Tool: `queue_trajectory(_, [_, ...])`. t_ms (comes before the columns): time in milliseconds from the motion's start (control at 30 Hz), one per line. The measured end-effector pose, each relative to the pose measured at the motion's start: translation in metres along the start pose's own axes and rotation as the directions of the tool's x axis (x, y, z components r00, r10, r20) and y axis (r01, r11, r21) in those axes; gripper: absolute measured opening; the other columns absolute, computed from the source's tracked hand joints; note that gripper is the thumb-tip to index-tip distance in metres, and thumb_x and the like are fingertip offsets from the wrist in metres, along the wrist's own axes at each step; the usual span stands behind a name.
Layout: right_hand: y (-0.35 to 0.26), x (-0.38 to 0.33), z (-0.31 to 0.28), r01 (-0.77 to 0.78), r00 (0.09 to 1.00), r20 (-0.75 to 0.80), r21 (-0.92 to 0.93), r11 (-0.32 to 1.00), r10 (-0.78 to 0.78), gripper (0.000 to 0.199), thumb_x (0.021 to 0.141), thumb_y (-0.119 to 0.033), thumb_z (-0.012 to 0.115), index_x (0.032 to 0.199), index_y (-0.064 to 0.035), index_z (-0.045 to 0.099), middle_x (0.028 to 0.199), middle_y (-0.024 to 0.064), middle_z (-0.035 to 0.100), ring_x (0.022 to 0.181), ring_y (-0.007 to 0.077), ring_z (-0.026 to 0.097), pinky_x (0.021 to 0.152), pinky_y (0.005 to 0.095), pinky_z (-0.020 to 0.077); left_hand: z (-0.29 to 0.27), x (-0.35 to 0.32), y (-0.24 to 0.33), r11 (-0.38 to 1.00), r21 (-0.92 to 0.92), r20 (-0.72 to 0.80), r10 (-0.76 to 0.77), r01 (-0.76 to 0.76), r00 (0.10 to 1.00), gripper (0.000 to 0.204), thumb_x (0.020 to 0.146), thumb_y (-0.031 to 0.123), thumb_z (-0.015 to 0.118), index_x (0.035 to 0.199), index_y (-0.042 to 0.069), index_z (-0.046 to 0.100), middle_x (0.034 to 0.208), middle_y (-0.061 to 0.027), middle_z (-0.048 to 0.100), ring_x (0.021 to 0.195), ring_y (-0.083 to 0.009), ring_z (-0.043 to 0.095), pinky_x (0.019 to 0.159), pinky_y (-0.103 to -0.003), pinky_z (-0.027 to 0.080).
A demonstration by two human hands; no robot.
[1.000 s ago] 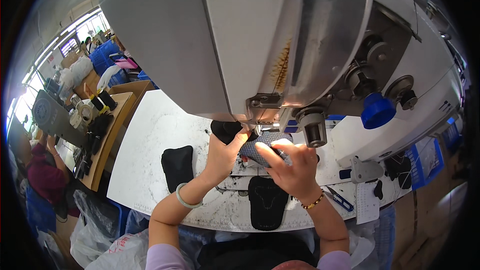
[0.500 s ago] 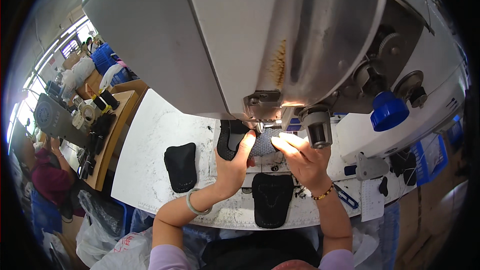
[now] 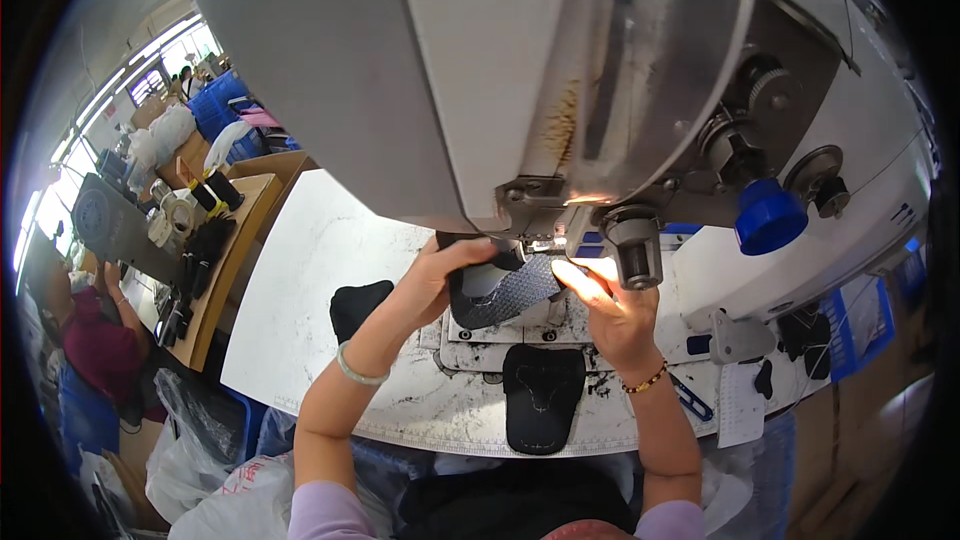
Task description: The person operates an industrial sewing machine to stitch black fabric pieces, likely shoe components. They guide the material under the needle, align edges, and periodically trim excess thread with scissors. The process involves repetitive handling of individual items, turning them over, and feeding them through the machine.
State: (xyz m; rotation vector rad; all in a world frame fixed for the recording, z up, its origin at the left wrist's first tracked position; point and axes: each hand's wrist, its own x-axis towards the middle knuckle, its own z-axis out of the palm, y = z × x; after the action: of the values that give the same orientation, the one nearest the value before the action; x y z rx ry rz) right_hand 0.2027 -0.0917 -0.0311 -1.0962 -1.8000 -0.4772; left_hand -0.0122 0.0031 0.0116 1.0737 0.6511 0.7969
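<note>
A grey-and-black mesh shoe upper (image 3: 508, 302) with a curved cut-out lies under the needle area of a large white sewing machine (image 3: 480, 90). My left hand (image 3: 432, 278) grips its left end, the thumb on top and the other fingers mostly hidden beneath. At the other end, the fingertips of my right hand (image 3: 618, 318) close on its edge in bright lamplight. One black padded tongue piece (image 3: 545, 400) with a stitched outline rests nearest me. Another black padded piece (image 3: 358, 306) lies to the left, partly covered by my left forearm.
Dark lint is scattered over the white table (image 3: 290, 310). To the right are a blue-handled cutter (image 3: 692, 398), a paper sheet (image 3: 740, 408) and a blue crate (image 3: 862, 325). A co-worker (image 3: 100, 350) sits far left, by a wooden bench (image 3: 232, 265) with thread spools. Machine knobs overhang my right hand.
The shoe upper has turned, its right end swinging up and its lower edge coming nearer me. My left hand has shifted left and rotated; my right hand stays about where it was.
</note>
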Motion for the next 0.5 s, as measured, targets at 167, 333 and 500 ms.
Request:
queue_trajectory(167, [-0.005,0.004,-0.004,0.061,0.998,-0.011,-0.061,0.996,-0.062,0.036,0.073,0.006,0.059,0.103,-0.0104,0.071,0.106,0.0074,0.063,0.074,0.0198,0.061,0.064,0.0306,0.0459,-0.006,0.004,-0.008,0.999,-0.034,0.072,-0.006,0.009,0.997,0.033,0.081,0.005,0.065,0.11,-0.004,0.055,0.101,-0.0119,0.062,0.091,-0.0153,0.063,0.08,-0.023,0.053])
queue_trajectory(333, [-0.006,-0.002,-0.001,0.04,0.998,-0.045,-0.076,0.996,-0.043,0.034,0.073,0.006,0.06,0.103,-0.0083,0.068,0.104,0.0073,0.062,0.077,0.0203,0.058,0.066,0.031,0.0446,0.003,0.0,-0.015,0.992,-0.114,0.079,0.052,-0.043,0.995,0.021,0.081,0.005,0.064,0.101,-0.002,0.061,0.097,-0.0099,0.064,0.089,-0.0128,0.062,0.076,-0.023,0.052])
queue_trajectory(500, [-0.012,0.002,0.008,0.126,0.978,-0.156,-0.094,0.988,-0.14,0.037,0.068,0.005,0.063,0.101,-0.0102,0.067,0.084,0.003,0.047,0.068,0.0194,0.051,0.059,0.0317,0.0386,0.018,-0.011,-0.03,0.949,-0.04,-0.009,0.311,-0.311,0.95,0.017,0.083,0.008,0.063,0.098,0.001,0.062,0.093,-0.0039,0.063,0.083,-0.0097,0.058,0.075,-0.024,0.047])
